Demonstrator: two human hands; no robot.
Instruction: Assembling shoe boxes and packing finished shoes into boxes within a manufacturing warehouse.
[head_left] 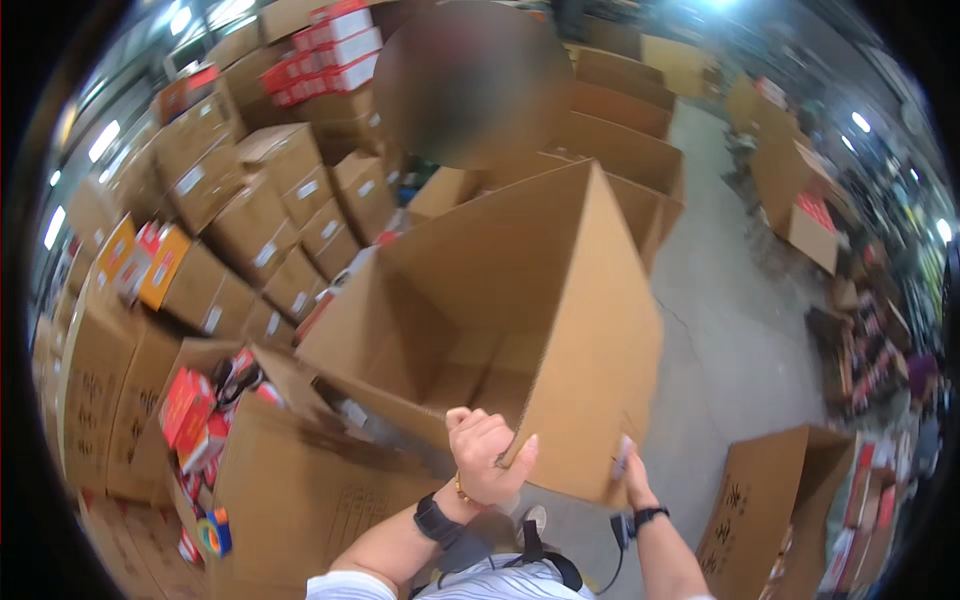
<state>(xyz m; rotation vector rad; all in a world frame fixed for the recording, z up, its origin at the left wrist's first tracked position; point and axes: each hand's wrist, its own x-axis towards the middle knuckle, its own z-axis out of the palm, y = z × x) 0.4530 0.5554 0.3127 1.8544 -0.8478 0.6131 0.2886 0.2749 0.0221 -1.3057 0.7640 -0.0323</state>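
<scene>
A large brown cardboard box [590, 370] stands right in front of me, its top open and its inside bare. My left hand [485, 450] is closed over the near rim at a corner, with the thumb on the outer wall. Lower down on the right, my right hand [636, 478] is against the same box by its lower edge. Its fingers are bent there and partly smeared by motion. A small pale purple patch shows at those fingertips, too blurred to name.
Stacked closed cartons [270, 225] fill the left side. Near left, an open carton [250, 490] holds red packages [195, 415] beside a roll of tape [214, 532]. More open boxes [625, 140] line up behind. Another open box [765, 500] stands near right, beyond grey floor [720, 300].
</scene>
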